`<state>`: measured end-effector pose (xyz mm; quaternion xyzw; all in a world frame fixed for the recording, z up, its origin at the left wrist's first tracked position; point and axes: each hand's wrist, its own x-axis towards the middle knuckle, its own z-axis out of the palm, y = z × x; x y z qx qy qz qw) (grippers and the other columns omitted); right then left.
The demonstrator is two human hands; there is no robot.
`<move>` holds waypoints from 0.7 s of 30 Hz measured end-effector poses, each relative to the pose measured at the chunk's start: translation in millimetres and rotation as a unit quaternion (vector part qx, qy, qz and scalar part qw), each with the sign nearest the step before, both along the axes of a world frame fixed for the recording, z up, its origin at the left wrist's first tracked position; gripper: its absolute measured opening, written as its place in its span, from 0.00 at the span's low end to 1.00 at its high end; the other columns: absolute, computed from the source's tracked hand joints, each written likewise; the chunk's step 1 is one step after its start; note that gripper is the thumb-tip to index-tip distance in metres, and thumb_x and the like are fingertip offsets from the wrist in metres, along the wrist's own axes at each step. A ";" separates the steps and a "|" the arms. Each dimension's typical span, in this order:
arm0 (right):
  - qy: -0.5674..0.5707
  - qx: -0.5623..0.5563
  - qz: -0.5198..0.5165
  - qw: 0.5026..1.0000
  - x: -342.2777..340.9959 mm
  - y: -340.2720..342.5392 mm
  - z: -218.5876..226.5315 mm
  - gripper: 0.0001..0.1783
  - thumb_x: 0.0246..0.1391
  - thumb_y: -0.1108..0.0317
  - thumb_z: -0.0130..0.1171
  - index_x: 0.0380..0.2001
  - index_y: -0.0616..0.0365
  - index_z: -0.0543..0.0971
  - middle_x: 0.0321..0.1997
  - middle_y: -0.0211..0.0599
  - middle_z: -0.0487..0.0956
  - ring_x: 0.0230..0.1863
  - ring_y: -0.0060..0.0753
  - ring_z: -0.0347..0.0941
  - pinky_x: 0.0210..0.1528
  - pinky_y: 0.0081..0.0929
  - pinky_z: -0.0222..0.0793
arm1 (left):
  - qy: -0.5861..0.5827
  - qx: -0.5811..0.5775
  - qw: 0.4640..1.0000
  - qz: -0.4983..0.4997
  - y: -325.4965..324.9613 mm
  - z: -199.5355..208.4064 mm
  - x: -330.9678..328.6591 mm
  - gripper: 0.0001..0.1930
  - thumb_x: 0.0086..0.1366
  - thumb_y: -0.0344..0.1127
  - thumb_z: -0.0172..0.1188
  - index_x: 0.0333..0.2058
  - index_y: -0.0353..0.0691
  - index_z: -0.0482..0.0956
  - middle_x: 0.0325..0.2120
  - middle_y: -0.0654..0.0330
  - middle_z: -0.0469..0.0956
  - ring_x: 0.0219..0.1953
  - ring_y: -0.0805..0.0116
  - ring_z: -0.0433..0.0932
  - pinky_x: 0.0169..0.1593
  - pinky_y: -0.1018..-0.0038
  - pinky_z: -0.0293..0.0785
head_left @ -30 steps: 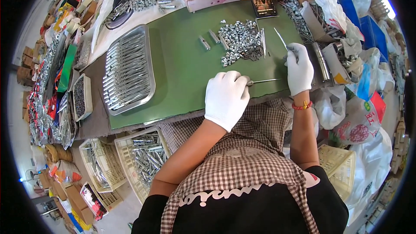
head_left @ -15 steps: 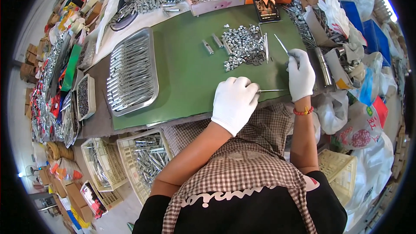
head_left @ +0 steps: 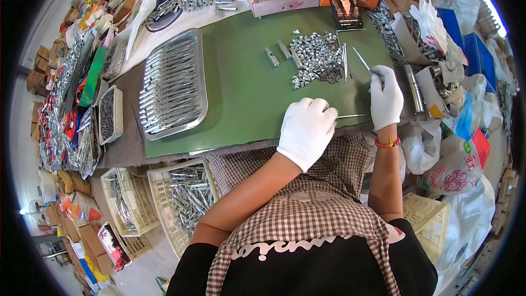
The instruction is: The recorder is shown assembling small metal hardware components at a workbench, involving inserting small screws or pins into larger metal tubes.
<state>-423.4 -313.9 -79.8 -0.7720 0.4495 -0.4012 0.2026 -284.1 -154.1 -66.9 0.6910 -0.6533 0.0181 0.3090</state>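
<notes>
My left hand (head_left: 308, 131), in a white knit glove, is closed at the near edge of the green work mat (head_left: 241, 93). A thin metal rod (head_left: 353, 115) sticks out of its fingers toward the right. My right hand (head_left: 386, 96), gloved too, pinches a slim pointed metal tool (head_left: 361, 59) that slants up and left over the mat. Beyond the hands lies a pile of small shiny metal pieces (head_left: 318, 57), with slender metal rods (head_left: 344, 61) at its right side. Short metal tubes (head_left: 272, 57) rest on the mat left of the pile.
A steel tray (head_left: 204, 85) of slender metal parts sits on the left of the mat. At the back are a pink box (head_left: 254, 5) of small parts and a propped phone (head_left: 344, 3). Baskets (head_left: 156, 197) stand below the table; cartons and bags (head_left: 455, 161) crowd the right.
The whole scene has shifted slightly to the right in the picture. Both hands keep their holds and nearly the same places over the mat. The phone's picture is different.
</notes>
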 end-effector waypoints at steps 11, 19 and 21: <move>0.008 0.004 0.018 1.000 -13.2 -6.3 -4.2 0.09 0.61 0.72 0.53 0.44 0.60 0.77 0.37 0.37 0.78 0.37 0.27 0.74 0.44 0.24 0.70 | -0.041 0.034 0.986 0.158 58.7 49.5 107.9 0.05 0.56 0.33 0.57 0.31 0.40 0.76 0.30 0.53 0.77 0.35 0.51 0.77 0.43 0.59 0.73; 0.024 0.039 0.014 0.999 -2.2 -5.1 -3.7 0.10 0.62 0.71 0.51 0.44 0.60 0.77 0.36 0.33 0.79 0.34 0.24 0.73 0.40 0.23 0.69 | -0.134 0.060 0.938 0.315 135.4 68.0 272.1 0.10 0.64 0.36 0.53 0.39 0.41 0.79 0.38 0.51 0.78 0.43 0.51 0.77 0.50 0.58 0.71; 0.024 0.048 0.009 0.999 -1.5 -4.7 -3.5 0.09 0.62 0.71 0.51 0.44 0.60 0.77 0.36 0.33 0.79 0.34 0.24 0.73 0.40 0.23 0.69 | -0.110 0.083 0.943 0.302 138.3 64.5 287.7 0.10 0.64 0.36 0.53 0.39 0.41 0.79 0.38 0.51 0.78 0.44 0.50 0.76 0.51 0.59 0.71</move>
